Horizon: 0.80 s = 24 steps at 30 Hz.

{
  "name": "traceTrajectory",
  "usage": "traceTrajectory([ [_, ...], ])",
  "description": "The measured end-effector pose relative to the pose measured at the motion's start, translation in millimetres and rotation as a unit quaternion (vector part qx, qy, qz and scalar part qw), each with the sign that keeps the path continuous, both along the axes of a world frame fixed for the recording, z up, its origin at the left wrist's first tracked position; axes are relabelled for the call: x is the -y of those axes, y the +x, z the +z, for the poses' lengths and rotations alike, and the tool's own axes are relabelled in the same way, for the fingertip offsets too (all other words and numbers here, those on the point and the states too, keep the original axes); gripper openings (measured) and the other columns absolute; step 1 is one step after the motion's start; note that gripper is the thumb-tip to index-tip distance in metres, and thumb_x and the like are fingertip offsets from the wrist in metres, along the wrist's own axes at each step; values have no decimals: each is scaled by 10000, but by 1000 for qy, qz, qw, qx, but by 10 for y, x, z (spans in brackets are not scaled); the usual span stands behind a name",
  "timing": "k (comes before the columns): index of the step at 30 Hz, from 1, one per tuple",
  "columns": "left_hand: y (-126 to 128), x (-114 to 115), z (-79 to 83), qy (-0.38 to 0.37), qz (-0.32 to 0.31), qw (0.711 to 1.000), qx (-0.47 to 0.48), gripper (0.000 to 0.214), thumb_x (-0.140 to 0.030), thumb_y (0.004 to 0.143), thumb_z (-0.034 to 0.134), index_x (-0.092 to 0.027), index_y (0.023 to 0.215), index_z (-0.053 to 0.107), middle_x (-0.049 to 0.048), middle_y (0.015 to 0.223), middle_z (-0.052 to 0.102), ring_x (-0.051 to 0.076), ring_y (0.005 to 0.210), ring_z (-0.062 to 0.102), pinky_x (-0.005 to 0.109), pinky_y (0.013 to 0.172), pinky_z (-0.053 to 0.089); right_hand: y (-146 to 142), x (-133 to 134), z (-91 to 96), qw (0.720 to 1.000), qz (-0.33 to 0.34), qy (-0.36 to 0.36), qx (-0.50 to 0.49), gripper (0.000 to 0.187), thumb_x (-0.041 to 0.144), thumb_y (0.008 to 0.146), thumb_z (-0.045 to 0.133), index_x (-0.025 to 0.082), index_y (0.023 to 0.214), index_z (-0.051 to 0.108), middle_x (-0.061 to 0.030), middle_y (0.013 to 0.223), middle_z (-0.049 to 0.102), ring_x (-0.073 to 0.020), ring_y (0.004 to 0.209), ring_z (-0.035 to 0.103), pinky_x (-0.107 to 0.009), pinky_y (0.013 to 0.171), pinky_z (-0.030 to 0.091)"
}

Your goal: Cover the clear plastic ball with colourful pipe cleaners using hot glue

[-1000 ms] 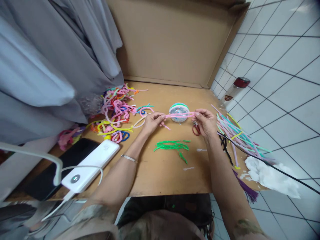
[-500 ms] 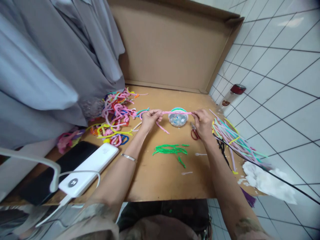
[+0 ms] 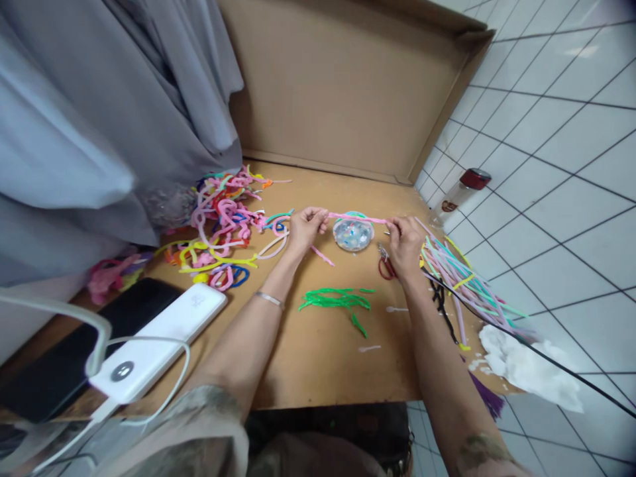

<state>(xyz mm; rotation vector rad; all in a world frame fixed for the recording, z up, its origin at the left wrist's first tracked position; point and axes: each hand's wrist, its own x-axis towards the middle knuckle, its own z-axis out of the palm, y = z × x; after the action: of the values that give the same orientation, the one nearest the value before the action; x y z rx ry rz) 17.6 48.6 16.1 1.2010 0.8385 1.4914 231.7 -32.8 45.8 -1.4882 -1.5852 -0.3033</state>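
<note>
Left hand (image 3: 307,228) pinches one end of a pink pipe cleaner (image 3: 358,217), right hand (image 3: 405,242) pinches the other. It's stretched straight between them at centre frame, just over a small round clear tub (image 3: 352,237). Below the hands, green pipe cleaners (image 3: 335,299) lie on the worktop (image 3: 308,358). A tangled colourful pile (image 3: 223,222) sits centre left, and a straight bundle (image 3: 460,275) lies to the right.

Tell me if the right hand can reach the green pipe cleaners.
Probably yes: the green pipe cleaners lie uncovered just beside the right hand, though it is pinching a pink pipe cleaner.
</note>
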Motion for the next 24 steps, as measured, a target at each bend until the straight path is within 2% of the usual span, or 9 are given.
traceTrajectory([
  [5,10,46,-11,-1,-2,1000,5,207,-300,764,717,-141,683,613,-31,557,605,48,429,491,175,441,390,18,-18,-14,999,11,-5,-34,241,340,911,492,194,827,663,-90,833,659,-228,816,595,-348,773,454],
  [11,43,64,-78,-9,-2,1000,-13,201,-312,775,701,-139,703,627,-31,552,603,53,437,496,177,455,397,74,-73,-104,994,9,-51,-99,249,365,879,508,194,778,657,-53,755,650,-202,709,570,-333,716,441],
  [16,94,57,-130,-37,6,999,-24,204,-305,780,696,-143,682,620,-32,508,587,57,412,482,176,441,384,82,-118,-187,992,-10,-75,-98,222,333,840,510,199,716,636,-49,712,654,-202,694,559,-328,697,422],
  [24,121,60,-181,-68,7,997,-22,252,-347,764,719,-152,662,596,-29,519,593,51,410,479,163,422,379,55,-169,-295,992,-11,-87,-87,237,335,834,499,197,723,657,-65,738,674,-203,702,558,-325,697,435],
])
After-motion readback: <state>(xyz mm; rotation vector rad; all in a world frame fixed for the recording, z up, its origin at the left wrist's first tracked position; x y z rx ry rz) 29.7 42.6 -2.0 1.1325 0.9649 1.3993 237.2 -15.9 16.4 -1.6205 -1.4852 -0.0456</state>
